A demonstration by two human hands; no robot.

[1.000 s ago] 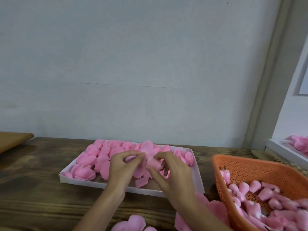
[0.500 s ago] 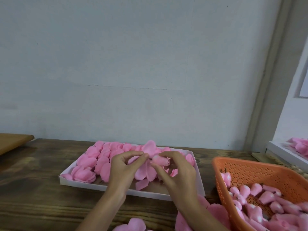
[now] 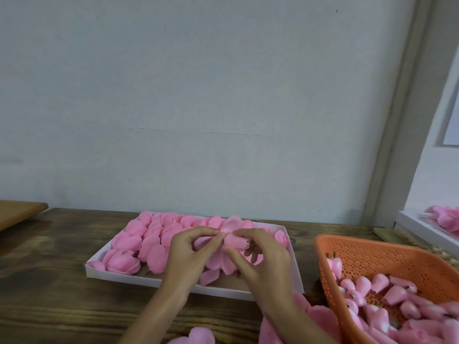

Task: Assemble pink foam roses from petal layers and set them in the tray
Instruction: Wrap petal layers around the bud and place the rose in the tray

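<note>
- One half-built rose (image 3: 232,249) is held between both hands, just above the near right part of the white tray (image 3: 119,275). A rolled bud (image 3: 239,244) lies against a flat petal layer (image 3: 219,263).
- The left hand (image 3: 188,254) pinches the petal layer's upper edge between thumb and forefinger, with its other fingers curled. The right hand (image 3: 263,264) curls round the bud, fingertips on it.
- The step in hand looks like seating the bud in the layer. The next move calls for folding the petals up round the bud, and gently, since thin foam probably creases or tears easily.
- Finished roses (image 3: 124,263) fill the tray's left and far parts. The bare floor below the hands seems the likely spot for this one.
- More buds (image 3: 395,294) lie in the orange basket (image 3: 372,247) to the right. Loose petal layers (image 3: 320,316) lie on the wooden table (image 3: 49,294) by the right forearm.
- No brand, label or readable writing shows anywhere.
</note>
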